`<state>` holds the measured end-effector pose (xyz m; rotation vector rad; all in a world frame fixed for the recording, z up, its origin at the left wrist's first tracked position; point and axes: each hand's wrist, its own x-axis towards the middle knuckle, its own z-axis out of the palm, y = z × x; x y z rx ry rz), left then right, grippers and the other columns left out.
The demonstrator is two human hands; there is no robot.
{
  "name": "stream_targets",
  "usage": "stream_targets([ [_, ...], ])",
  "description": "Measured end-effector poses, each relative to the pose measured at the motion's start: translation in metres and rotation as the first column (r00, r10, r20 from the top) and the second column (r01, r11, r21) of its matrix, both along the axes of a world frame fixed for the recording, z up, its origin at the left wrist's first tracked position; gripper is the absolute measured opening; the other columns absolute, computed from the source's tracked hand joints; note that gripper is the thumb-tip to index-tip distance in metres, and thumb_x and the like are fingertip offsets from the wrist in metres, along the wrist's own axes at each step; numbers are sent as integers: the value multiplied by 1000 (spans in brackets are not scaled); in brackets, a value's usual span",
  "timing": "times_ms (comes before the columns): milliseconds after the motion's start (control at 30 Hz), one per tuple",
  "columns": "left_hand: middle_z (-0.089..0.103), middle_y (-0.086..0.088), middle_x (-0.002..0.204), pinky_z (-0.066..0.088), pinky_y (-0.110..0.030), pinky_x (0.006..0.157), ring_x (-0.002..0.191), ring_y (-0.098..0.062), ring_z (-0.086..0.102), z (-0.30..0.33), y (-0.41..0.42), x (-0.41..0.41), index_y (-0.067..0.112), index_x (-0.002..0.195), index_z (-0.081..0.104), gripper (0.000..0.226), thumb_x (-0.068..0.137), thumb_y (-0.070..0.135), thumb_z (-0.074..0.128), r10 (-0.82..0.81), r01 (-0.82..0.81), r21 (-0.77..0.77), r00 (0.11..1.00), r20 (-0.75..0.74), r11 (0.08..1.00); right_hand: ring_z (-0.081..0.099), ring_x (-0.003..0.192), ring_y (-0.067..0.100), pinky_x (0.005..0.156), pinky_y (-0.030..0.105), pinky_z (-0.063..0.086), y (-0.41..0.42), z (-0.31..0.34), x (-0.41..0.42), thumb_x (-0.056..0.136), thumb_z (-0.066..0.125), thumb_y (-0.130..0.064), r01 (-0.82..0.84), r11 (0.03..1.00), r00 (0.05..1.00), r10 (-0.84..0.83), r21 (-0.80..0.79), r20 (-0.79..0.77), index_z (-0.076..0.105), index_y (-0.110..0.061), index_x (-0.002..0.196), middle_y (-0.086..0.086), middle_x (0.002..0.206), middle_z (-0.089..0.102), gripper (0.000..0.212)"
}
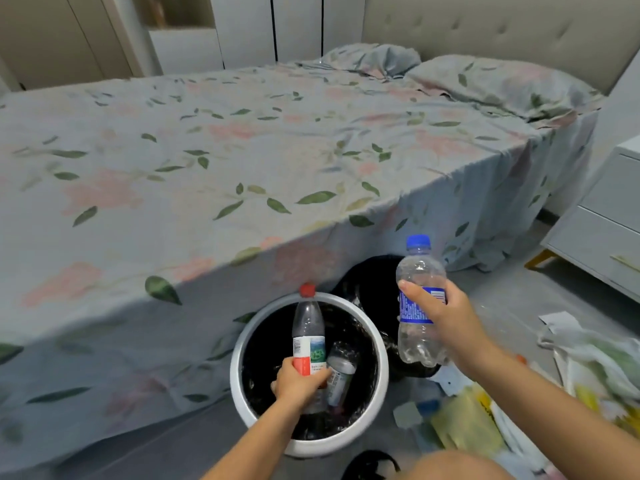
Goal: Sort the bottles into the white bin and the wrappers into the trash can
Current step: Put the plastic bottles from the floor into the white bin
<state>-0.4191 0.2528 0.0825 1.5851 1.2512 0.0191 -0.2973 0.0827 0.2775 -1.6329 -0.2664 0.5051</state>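
Head view, landmark: white bin (239, 368), round, lined with a black bag, standing on the floor at the foot of the bed's side. Item one: left hand (299, 381), fingers curled round the lower body of a red-capped bottle (308, 327), which it holds upright over the white bin's opening, cap at the far rim. Item two: a clear bottle with a pale label (341, 374), lying tilted inside the white bin, just right of the held one. Item three: right hand (445, 318), gripping a blue-capped bottle (420, 271) by its blue label, upright, in the air right of the white bin. Item four: trash can (367, 282), dark and black-bagged, touching the white bin's far right side, partly hidden behind the blue-capped bottle. Item five: wrappers (464, 420), yellow and white plastic, heaped on the floor right of the white bin. Item six: bed (207, 150) with floral sheet, behind the white bin.
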Motion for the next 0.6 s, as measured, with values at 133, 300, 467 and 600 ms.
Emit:
stream_targets([
  [133,68,3,101,48,-28,84,98,-19,62,-13,5,5,22,102,58,67,47,50,82,-44,45,10,994,-97,999,68,81,29,74,42,56,-22,-6,-4,74,73,-31,27,1000,999,-27,-6,-18,61,-19,102,8,91,70,33],
  [300,72,0,102,51,-23,78,90,-14,67,-24,17,6,19,105,66,67,45,41,88,-183,172,-68,957,-224,983,66,77,24,68,36,51,-36,-17,-3,57,72,-44,59,998,998,-60,-19,-30,62,-19,103,8,88,69,53],
  [467,73,0,103,54,-25,83,92,-14,68,-18,19,10,17,102,70,59,50,36,89,-301,298,-63,889,-345,953,66,75,24,63,35,52,-35,-19,-3,59,70,-42,51,999,998,-52,-8,-46,62,-17,104,9,87,68,52],
  [600,71,1,106,54,-27,85,97,-15,67,-15,22,15,18,103,68,67,48,50,86,-365,380,-32,859,-359,925,67,75,23,63,33,52,-30,-27,-6,70,73,-34,32,999,998,-34,-33,-53,61,-17,103,8,89,69,39],
])
